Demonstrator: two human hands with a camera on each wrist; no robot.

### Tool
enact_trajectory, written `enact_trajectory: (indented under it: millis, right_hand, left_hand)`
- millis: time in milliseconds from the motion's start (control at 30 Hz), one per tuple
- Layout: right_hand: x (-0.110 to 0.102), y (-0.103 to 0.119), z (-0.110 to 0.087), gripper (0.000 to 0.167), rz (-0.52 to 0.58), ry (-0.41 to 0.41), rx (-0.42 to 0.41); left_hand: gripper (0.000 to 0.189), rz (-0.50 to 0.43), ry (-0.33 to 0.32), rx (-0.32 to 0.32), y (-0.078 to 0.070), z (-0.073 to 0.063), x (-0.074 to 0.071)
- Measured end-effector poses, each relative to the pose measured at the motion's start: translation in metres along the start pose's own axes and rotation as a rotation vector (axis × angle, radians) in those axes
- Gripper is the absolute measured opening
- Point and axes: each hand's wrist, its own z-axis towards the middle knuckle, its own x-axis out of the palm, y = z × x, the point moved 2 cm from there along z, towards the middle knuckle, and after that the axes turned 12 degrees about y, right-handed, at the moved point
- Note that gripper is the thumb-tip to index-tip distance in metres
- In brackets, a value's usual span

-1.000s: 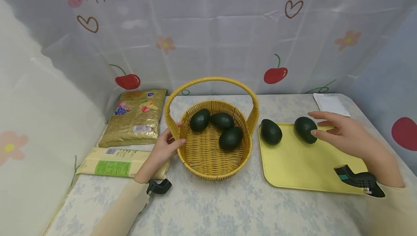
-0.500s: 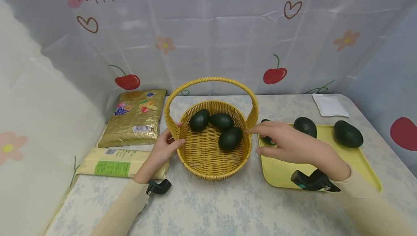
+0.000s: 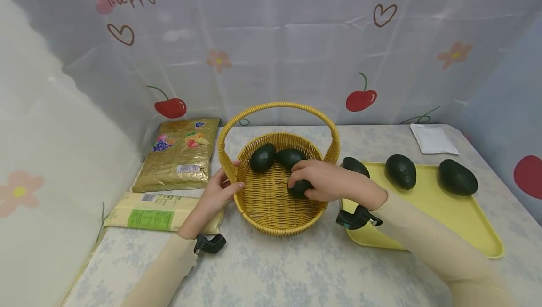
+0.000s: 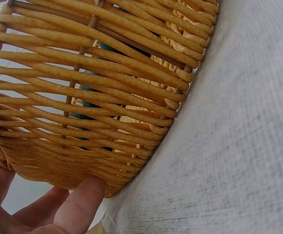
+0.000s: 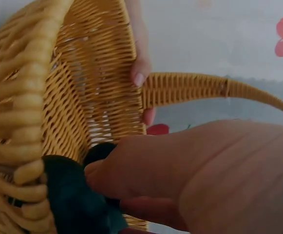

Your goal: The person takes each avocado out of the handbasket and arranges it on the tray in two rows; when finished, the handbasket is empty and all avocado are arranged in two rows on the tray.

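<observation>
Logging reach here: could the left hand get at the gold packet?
Probably, but not without releasing the basket, whose side the left hand grips; nothing shows between that hand and the gold packet.

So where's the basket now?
In the head view, the basket is central, between the gold bag at left and the yellow tray at right, the left hand holding its side.
</observation>
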Motion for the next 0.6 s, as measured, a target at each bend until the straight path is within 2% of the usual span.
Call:
enact_trajectory:
  millis: [200, 600]
  right_hand:
    - [0.006, -0.007, 0.012, 0.039, 0.040, 0.067, 0.011]
    - [0.011, -0.010, 0.022, 0.047, -0.004, 0.076, 0.057]
  left_hand:
    - [0.061, -0.003, 0.010, 0.010, 0.001, 0.000, -0.001]
    - [0.061, -0.009, 0.001, -0.006, 0.002, 0.000, -0.001]
